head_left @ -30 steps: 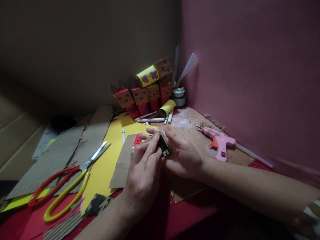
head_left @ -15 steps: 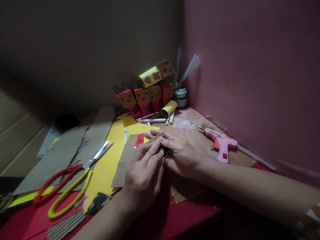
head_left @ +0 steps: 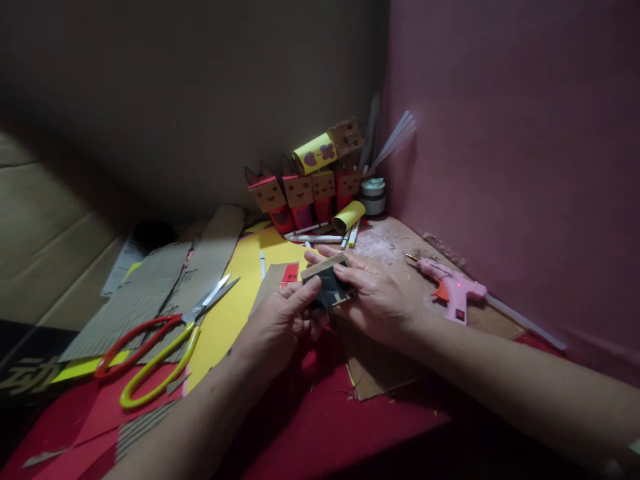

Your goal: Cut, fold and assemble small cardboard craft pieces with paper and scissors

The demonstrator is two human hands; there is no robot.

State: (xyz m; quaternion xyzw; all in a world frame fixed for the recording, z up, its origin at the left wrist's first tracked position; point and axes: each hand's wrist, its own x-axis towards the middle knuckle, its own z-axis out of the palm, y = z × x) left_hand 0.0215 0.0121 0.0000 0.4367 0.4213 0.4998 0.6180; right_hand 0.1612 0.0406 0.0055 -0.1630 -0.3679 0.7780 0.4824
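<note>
A small folded piece of cardboard, brown with a black printed face, is held between both hands above the table. My left hand pinches its left side, thumb on the black face. My right hand grips the right side, thumb over the edge and some fingers stretched behind it. Beneath my left hand lies a flat cardboard sheet with a red label, partly covered. Another cardboard piece lies under my right forearm.
Red-and-yellow-handled scissors lie on the left over corrugated cardboard and yellow paper. A pink glue gun rests at right. Several cardboard animal figures, markers and a lidded jar stand or lie at the back.
Both hands have turned the cardboard piece so its black face shows, and my left fingers have shifted along its left side. The whole view has shifted slightly, moving the scene rightward.
</note>
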